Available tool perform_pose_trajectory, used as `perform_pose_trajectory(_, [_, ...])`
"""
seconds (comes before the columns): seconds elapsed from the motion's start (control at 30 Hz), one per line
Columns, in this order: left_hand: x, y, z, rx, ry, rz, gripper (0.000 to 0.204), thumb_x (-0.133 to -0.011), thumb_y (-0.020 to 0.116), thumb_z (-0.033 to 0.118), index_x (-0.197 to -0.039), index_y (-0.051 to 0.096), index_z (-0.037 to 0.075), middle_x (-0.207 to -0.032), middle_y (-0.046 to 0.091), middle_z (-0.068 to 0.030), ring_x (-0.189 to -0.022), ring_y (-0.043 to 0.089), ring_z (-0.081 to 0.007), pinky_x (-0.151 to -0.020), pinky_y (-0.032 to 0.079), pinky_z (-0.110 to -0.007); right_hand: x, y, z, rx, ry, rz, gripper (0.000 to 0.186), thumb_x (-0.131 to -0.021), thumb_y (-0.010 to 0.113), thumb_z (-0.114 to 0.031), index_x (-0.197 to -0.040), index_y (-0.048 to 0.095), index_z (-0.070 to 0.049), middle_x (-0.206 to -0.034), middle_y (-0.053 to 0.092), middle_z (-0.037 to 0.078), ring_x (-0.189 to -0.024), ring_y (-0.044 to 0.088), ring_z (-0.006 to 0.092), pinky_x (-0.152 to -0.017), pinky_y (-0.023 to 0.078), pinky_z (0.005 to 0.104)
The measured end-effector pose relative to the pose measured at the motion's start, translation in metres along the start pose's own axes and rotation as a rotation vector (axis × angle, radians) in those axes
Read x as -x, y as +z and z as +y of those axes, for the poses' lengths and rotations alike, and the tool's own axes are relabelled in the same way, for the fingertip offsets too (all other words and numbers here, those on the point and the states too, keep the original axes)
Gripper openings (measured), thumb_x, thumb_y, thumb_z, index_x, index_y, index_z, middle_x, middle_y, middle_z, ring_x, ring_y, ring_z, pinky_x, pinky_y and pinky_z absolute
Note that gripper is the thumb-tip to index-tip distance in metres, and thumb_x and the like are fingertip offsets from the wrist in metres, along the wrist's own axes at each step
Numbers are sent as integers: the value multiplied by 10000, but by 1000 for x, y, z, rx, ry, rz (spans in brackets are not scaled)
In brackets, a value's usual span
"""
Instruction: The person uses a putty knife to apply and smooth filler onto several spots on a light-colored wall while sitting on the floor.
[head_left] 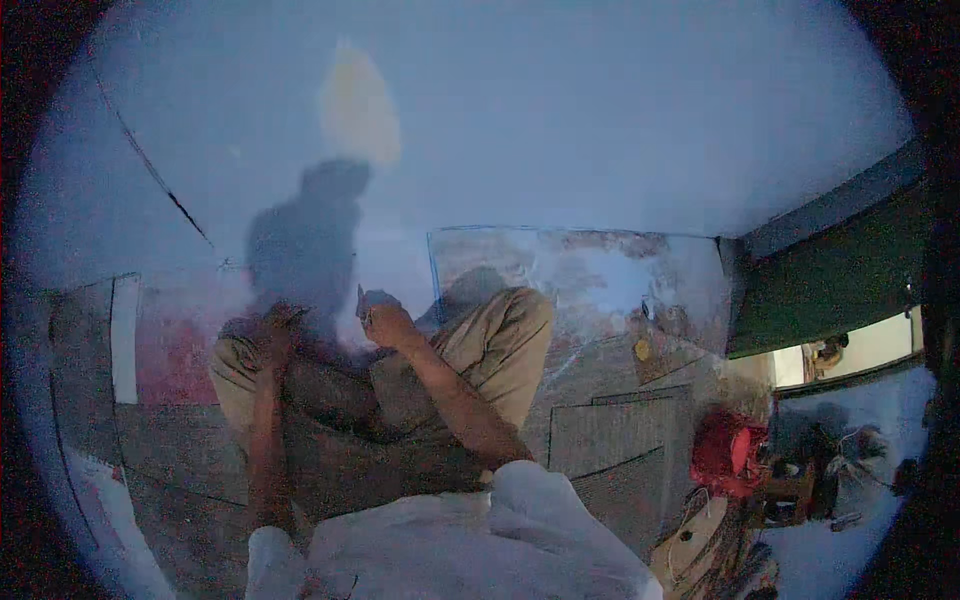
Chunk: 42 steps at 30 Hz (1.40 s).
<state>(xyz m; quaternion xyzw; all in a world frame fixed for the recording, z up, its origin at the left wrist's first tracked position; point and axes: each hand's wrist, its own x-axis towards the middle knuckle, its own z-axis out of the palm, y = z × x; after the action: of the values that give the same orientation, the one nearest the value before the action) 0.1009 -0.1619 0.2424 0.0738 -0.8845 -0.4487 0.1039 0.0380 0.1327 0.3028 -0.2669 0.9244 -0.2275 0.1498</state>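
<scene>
I sit with my knees bent and spread, in tan trousers [510,330]. Between my knees, my right hand [388,322] is raised and closed around a small thin upright thing [361,296], too dim and small to name. Beside my left knee [235,370] is my left hand [278,338], its fingers dark against shadow, so their state and anything in them cannot be made out. A large pale blue surface [560,120] spreads beyond both hands, with my dark shadow [305,230] across it.
A blue-outlined, blotchy patch [600,280] lies beyond my right knee, and a red patch [180,345] to the left. At right are a dark green panel [840,270], a crumpled red thing [730,450], a small wooden piece [787,495] and a tan item [695,535].
</scene>
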Motion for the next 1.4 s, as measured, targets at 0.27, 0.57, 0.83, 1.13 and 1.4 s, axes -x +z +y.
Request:
perform_pose_trajectory(0.27, [-2, 4, 1, -5, 9, 2, 431, -823, 637, 200, -1246, 575, 144, -1169, 608, -116, -1074, 558, -314, -947, 438, -474, 2, -21, -11, 22, 83, -117, 436, -684, 664, -196, -1113, 595, -174, -1097, 603, 135, -1067, 537, 354, -913, 452, 492])
perform_pose_trajectory(0.57, [-4, -2, 58, -125, 148, 51, 435, -818, 641, 197, -1246, 578, 150, -1166, 612, -116, -1074, 558, -319, -951, 435, -477, -8, -7, 1, 49, 4, 102, 302, -801, 567, -295, -825, 637, -1, -746, 617, 194, -675, 616, 355, -635, 520, 469])
perform_pose_trajectory(0.83, [-8, 20, 85, -98, 145, 0, 372, -860, 609, 190, -1226, 582, 134, -1142, 618, -98, -1005, 578, -283, -909, 452, -434, -14, -7, -15, 129, -55, 11, 496, -824, 602, -495, -885, 686, -10, -523, 536, 123, -530, 564, 248, -573, 507, 408])
perform_pose_trajectory(1.13, [8, 81, 13, -159, 156, -79, 382, -915, 569, 227, -1267, 532, 81, -1202, 584, -113, -1018, 573, -246, -910, 442, -399, -8, -56, -56, 24, -74, -162, 382, -789, 648, -389, -998, 649, -69, -1116, 596, 232, -1069, 550, 407, -908, 457, 475])
perform_pose_trajectory(1.4, [-33, 104, 11, 15, -28, -16, 454, -942, 549, 259, -1335, 472, 44, -1288, 544, -143, -1100, 551, -242, -953, 416, -398, -33, -16, -15, 53, -38, -50, 528, -787, 649, -471, -1108, 636, -52, -1258, 523, 266, -1213, 460, 427, -1016, 397, 469])
